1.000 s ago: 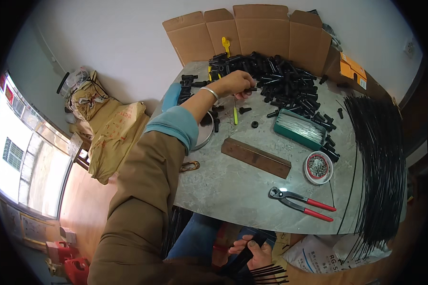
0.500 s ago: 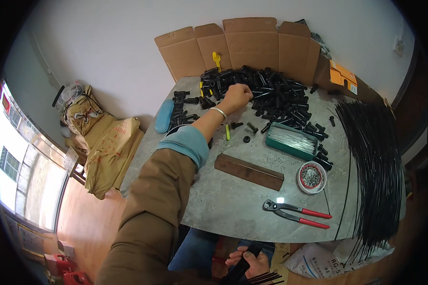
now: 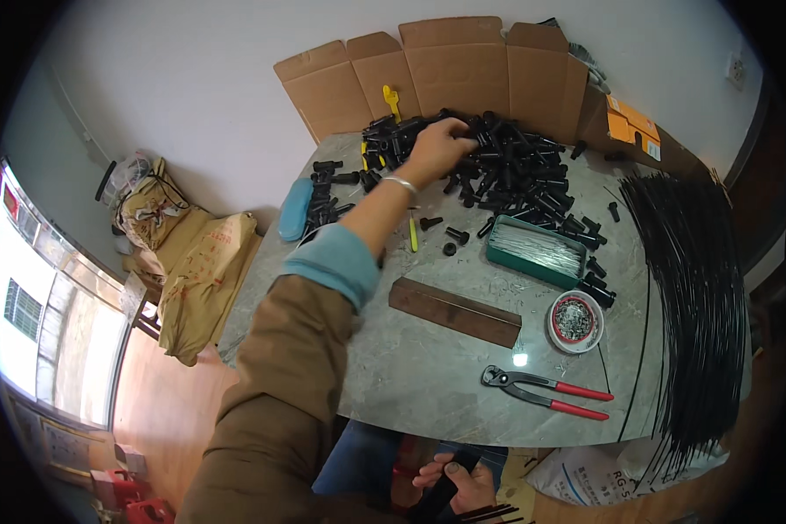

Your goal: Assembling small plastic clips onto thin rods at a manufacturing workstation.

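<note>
My left hand [image 3: 438, 150] reaches across the grey table into a heap of black bolts [image 3: 520, 170]. Its fingers are bent and parted at the tips, touching the heap; part of them is hidden by the hand itself. Low in the picture, over my lap, my right hand [image 3: 470, 486] is closed round a thick black rod-like piece [image 3: 441, 491], whose lower end is in shadow. Thin black wires [image 3: 489, 513] stick out beside that hand. Two loose bolts, one of them a short bolt [image 3: 457, 235], and a black nut [image 3: 450, 250] lie nearer to me.
A brown metal bar [image 3: 454, 313], red-handled pincers [image 3: 546, 393], a green box of thin metal pins [image 3: 533, 278] and a round tub of small metal bits [image 3: 575, 321] occupy the table. Long black wires [image 3: 694, 314] hang over the right edge. Cardboard [image 3: 458, 65] stands behind.
My left hand has shifted slightly further into the bolt heap, and its closed fingers have parted. The right hand keeps its hold on the black piece. The view has tilted a little.
</note>
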{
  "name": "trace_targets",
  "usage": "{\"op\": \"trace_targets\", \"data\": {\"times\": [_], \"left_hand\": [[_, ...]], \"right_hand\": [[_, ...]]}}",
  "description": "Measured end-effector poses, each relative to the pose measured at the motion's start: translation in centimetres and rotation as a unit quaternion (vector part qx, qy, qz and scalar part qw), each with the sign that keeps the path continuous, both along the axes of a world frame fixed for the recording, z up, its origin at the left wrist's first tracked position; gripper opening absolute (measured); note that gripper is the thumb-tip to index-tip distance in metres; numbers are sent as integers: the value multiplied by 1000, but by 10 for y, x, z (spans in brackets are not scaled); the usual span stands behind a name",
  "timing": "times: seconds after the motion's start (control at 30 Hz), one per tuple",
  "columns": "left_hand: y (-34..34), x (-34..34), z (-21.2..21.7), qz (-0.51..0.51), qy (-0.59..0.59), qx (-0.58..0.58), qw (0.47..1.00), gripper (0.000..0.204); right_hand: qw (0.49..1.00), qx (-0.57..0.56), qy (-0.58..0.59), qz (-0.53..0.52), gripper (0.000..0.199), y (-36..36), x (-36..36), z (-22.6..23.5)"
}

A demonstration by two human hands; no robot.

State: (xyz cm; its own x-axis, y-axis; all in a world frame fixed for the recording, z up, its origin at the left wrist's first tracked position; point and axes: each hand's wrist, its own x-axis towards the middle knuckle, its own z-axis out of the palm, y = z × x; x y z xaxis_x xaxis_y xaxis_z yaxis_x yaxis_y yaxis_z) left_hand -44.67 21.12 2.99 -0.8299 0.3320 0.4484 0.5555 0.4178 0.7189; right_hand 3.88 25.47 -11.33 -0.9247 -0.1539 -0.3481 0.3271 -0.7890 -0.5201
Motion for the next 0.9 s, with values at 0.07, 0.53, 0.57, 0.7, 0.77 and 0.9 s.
{"op": "trace_targets", "data": {"times": [0.07, 0.53, 0.57, 0.7, 0.77, 0.9], "left_hand": [[-29, 19, 20, -110, -307, 192, 926, 33], [-38, 70, -11, -128, -93, -368, 916, 49], [-37, 70, -15, -128, -92, -365, 917, 49], [-34, 79, -36, -87, 67, -369, 923, 33], [-34, 91, -30, -78, 105, -358, 925, 29], [-49, 125, -3, -146, 42, -279, 948, 24]], "right_hand": [[999, 38, -29, 1, 20, 0, -2, 9], [996, 54, -64, 5, 22, -6, 3, 31], [996, 57, -64, 5, 22, -6, 4, 30], [997, 55, -53, 11, 21, -10, 7, 31], [998, 47, -48, 9, 22, -8, 10, 33], [997, -74, 6, 10, 25, -10, 15, 21]]}}
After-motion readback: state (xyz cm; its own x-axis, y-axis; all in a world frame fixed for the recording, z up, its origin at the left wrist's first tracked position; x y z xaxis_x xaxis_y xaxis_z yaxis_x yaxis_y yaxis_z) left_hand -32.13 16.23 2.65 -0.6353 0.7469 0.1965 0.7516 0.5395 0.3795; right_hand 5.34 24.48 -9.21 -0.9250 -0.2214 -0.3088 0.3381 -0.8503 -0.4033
